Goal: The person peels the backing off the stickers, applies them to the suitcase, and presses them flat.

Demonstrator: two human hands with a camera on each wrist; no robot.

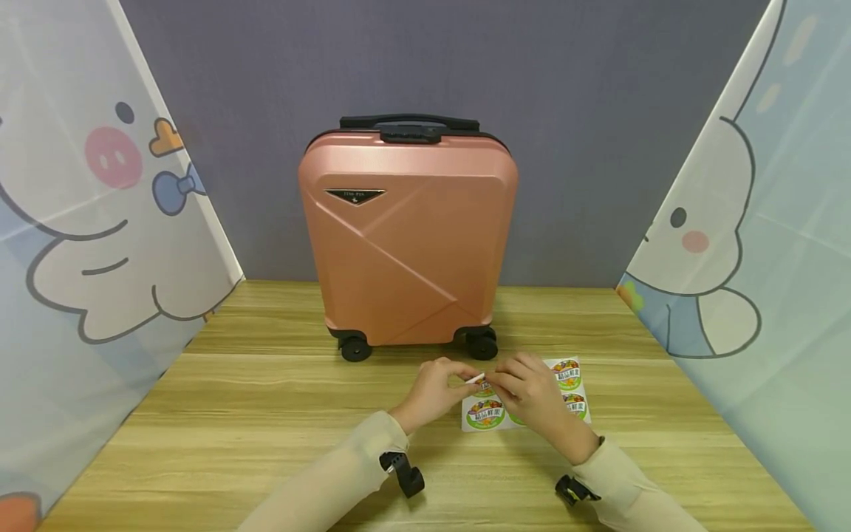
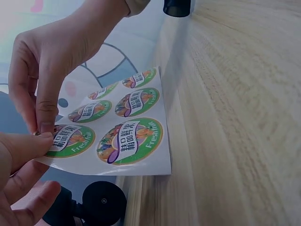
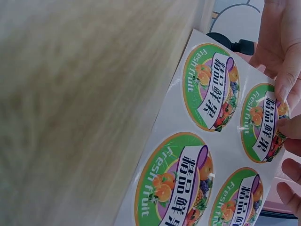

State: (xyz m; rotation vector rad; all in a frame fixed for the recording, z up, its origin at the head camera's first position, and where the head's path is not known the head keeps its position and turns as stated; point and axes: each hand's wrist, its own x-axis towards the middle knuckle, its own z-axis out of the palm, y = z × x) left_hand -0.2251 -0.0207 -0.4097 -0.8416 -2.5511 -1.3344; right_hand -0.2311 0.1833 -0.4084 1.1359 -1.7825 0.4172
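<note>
A white sticker sheet (image 2: 162,168) with several round fruit labels lies near the suitcase, its far left part lifted and bent. My left hand (image 1: 435,393) pinches that raised edge between thumb and fingers. My right hand (image 1: 532,391) meets it there, thumb and fingertips pinching the edge beside a corner label (image 3: 264,123). Printed on the labels are fruit, "Fresh fruit" and Chinese characters. Whether the corner label has come off its backing I cannot tell. In the head view my right hand covers the middle of the sheet.
A pink hard-shell suitcase (image 1: 405,244) stands upright on black wheels (image 1: 355,349) behind the hands. The wooden table (image 1: 266,414) is bounded by a grey back panel (image 1: 572,148) and cartoon-printed side curtains (image 1: 798,222). Each wrist carries a black camera mount (image 1: 402,473).
</note>
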